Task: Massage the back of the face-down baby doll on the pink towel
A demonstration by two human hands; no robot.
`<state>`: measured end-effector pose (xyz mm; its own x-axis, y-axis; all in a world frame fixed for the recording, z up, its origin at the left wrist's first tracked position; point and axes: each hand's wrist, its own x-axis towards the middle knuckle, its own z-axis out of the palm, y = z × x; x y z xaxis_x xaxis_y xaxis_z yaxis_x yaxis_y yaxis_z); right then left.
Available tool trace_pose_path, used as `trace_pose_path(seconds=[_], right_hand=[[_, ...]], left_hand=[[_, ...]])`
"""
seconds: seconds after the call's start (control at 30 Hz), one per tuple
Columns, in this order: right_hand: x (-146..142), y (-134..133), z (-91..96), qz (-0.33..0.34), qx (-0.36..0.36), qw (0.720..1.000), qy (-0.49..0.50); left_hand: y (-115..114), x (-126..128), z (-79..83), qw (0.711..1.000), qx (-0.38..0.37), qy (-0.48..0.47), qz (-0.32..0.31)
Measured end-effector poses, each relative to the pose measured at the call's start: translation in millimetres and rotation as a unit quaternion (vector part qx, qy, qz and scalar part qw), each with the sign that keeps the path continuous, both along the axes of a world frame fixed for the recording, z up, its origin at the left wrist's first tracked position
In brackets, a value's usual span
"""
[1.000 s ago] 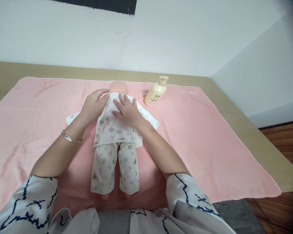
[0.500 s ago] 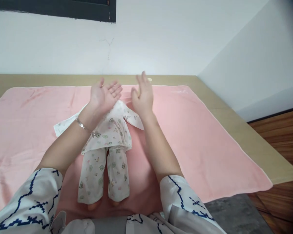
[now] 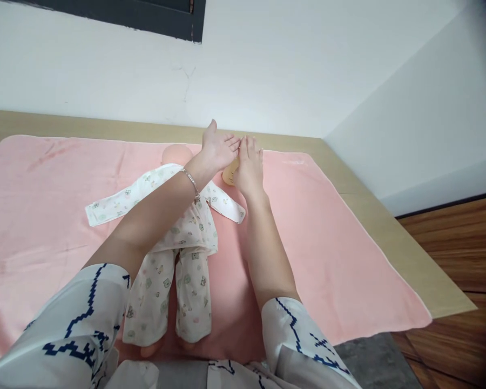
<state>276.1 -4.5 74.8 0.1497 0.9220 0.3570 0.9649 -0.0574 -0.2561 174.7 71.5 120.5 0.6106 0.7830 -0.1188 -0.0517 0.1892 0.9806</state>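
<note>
A baby doll in a white printed top (image 3: 192,229) and matching trousers (image 3: 192,297) lies on its back on a pink blanket (image 3: 328,248). Its bald head (image 3: 177,154) is at the far end, partly behind my left forearm. Past its shoulder, my left hand (image 3: 218,150) is open, palm up, with the fingers stretched toward my right hand. My right hand (image 3: 250,168) is open too, its fingers straight and pointing away from me. Between the hands shows part of a yellowish baby bottle (image 3: 229,174) with dark marks; the rest is hidden behind them. Neither hand grips it.
The blanket covers a light wooden table (image 3: 389,237), whose right edge slants toward me. Behind stands a white wall (image 3: 267,65) with a dark frame (image 3: 162,19) at upper left. Brown wood panelling (image 3: 461,243) is at the right.
My left hand has moved right, from above the doll's upper body to beside my right hand. The doll's head and the bottle now show. My right hand has shifted slightly right.
</note>
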Motion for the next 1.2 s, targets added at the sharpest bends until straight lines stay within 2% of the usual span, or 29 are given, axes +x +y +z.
trace_pose_path(seconds=[0.23,0.37,0.47,0.63,0.73,0.8,0.87,1.0,1.1,1.2], right_hand=[[-6.3,2.3,-3.5,-0.026,0.034,0.999,-0.009],[-8.1,2.0,-6.1,-0.030,0.038,0.998,-0.028],[-12.1,2.7,-9.4,-0.048,0.025,0.998,-0.038],[-16.7,3.2,-11.0,-0.045,0.040,0.998,-0.004],[-20.7,-1.1,-2.8,-0.040,0.039,0.998,0.024],[-30.1,-10.5,8.6,-0.032,0.053,0.996,0.057],[-47.8,-26.5,22.9,0.011,0.082,0.993,0.082],[-99.9,-70.3,45.9,0.166,0.107,0.978,0.065],[-135.2,-102.9,49.2,0.212,0.139,0.966,0.050],[-160.1,-131.9,44.5,0.294,0.162,0.942,0.016]], left_hand=[[-7.1,-6.2,-3.6,1.000,-0.007,-0.027,0.003],[-14.2,-21.7,-3.6,0.996,-0.056,-0.068,0.011],[-31.9,-43.5,-2.3,0.987,-0.103,-0.125,0.019],[-77.9,-96.0,6.7,0.959,-0.185,-0.214,0.032],[-101.0,-125.6,11.4,0.934,-0.241,-0.261,0.045],[-111.8,-140.0,13.9,0.929,-0.253,-0.268,0.044],[-121.1,-150.0,18.3,0.929,-0.255,-0.266,0.033],[-142.4,-165.8,38.0,0.930,-0.247,-0.273,-0.012],[-158.6,-183.1,56.9,0.940,-0.196,-0.279,-0.030],[-169.4,-202.5,70.9,0.966,-0.113,-0.230,0.022]])
